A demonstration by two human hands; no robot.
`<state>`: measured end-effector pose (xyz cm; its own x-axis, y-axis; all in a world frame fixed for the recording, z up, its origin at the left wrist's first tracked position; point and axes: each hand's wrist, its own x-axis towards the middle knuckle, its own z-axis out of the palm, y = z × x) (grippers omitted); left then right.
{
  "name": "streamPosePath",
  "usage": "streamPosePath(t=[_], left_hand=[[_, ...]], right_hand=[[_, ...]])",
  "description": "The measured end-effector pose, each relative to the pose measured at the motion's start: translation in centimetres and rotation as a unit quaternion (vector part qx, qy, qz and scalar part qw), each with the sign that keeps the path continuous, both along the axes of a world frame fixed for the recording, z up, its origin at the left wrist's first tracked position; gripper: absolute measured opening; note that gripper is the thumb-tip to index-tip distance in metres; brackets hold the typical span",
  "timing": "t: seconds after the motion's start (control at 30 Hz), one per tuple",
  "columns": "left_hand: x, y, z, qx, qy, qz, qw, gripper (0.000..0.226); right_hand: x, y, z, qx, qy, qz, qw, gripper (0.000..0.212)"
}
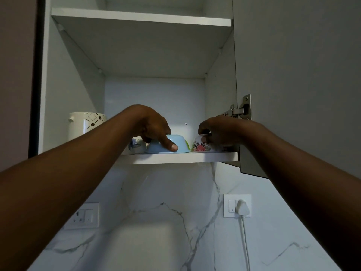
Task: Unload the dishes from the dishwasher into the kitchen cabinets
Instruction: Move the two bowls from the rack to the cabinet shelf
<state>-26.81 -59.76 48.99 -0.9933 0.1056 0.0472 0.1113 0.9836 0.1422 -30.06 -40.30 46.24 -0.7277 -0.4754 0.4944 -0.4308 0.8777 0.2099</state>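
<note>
An open wall cabinet has a lower shelf [175, 157] holding upturned bowls. My left hand [150, 126] grips a light blue bowl [181, 143] from above, thumb down its front side. A white bowl with a blue flower [135, 145] sits just left of it, partly hidden by my hand. My right hand [218, 132] grips a white bowl with red flowers [201, 146] at the shelf's right end. A green rim shows between the blue and the flowered bowl.
A white patterned mug [86, 124] stands at the shelf's left. The upper shelf [140, 17] shows nothing on it. The cabinet door [293, 75] hangs open on the right, hinge [237, 111] beside my right hand. Wall sockets [84, 215] and a plug [242, 207] sit on the marble backsplash below.
</note>
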Motion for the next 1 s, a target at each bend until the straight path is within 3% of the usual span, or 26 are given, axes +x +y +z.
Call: streamPosePath(t=[0.3, 0.5, 0.67, 1.0], left_hand=[[-1.6, -0.7, -0.8, -0.106, 0.094, -0.020, 0.990, 0.067], [-1.8, -0.7, -1.1, -0.069, 0.118, -0.013, 0.991, 0.083], [-1.4, 0.1, -1.6, -0.087, 0.130, -0.037, 0.987, 0.068], [-1.2, 0.3, -1.2, -0.114, 0.113, -0.017, 0.987, 0.069]], right_hand=[[-0.8, -0.6, -0.5, -0.006, 0.031, 0.009, 0.999, 0.034], [-0.8, -0.6, -0.6, 0.002, 0.030, 0.006, 1.000, 0.035], [-0.7, -0.5, -0.7, 0.005, 0.032, 0.004, 0.999, 0.029], [-0.8, -0.4, -0.9, 0.000, 0.040, 0.000, 0.999, 0.029]])
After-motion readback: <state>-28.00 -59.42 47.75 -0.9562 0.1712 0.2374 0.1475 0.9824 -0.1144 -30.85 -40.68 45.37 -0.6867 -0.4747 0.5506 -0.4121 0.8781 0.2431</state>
